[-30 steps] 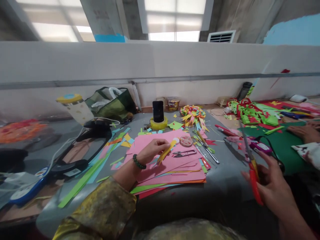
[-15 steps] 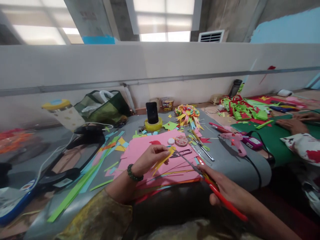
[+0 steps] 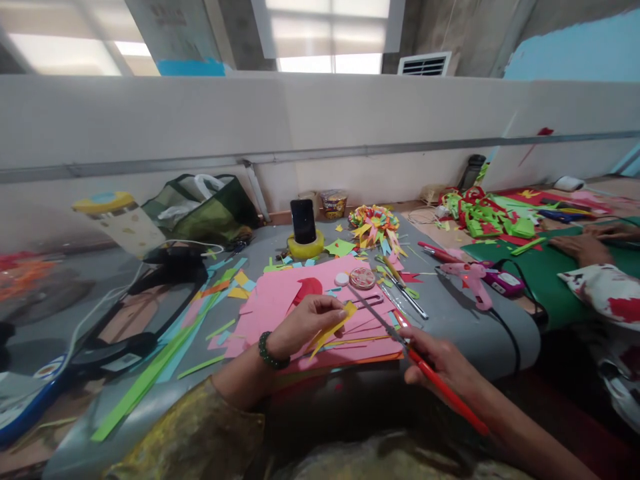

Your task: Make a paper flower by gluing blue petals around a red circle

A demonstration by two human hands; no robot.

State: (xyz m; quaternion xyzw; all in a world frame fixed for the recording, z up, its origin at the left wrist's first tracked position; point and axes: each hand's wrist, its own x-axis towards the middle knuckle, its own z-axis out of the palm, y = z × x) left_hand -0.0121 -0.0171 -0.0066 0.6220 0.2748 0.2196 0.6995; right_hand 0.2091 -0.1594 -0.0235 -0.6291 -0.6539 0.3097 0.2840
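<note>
My left hand [image 3: 313,322], with a dark beaded bracelet at its wrist, pinches a yellow paper strip [image 3: 327,332] above the pink paper sheets [image 3: 275,290]. Red-handled scissors [image 3: 430,377] are gripped in my right hand [image 3: 440,357], their blades pointing up and left beside the strip, apart from it. A red paper piece [image 3: 309,291] lies on the pink sheets behind my left hand. Near the blade tips are a small white round item [image 3: 342,279] and a round patterned tin [image 3: 362,279].
A phone [image 3: 303,222] stands in a yellow tape roll, left of a paper-strip rosette [image 3: 375,227]. A pink glue gun [image 3: 473,280] and cutter [image 3: 410,300] lie right. Green strips [image 3: 150,373] lie left. A co-worker's hand [image 3: 583,248] rests on a green mat.
The scissor blades have come away from the yellow strip. My left hand has shifted slightly right and down, and more of the red piece shows. The view has shifted slightly.
</note>
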